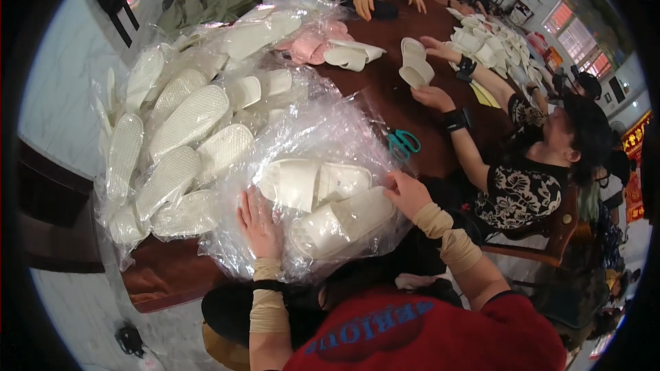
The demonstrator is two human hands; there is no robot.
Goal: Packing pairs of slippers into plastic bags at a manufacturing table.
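Two white slippers lie side by side in front of me on clear plastic bagging (230, 251). The upper slipper (292, 184) points to the right, and the lower slipper (323, 233) sits nearer my body at a slant. My left hand (260, 227) rests on the plastic to the left of the pair, fingers stretched out, holding nothing. At the right end of the lower slipper, my right hand (408, 194) has its fingers bent around the edge, thumb and fingertips pressed on it. Wrinkles and glare make the bag's opening hard to make out.
Bagged white slippers (189, 120) pile up on the left of the brown table (161, 268). Teal-handled scissors (402, 144) lie beyond my right hand, near pink slippers (311, 42). A co-worker on the right holds a white slipper pair (414, 63). More slippers (488, 41) are heaped behind.
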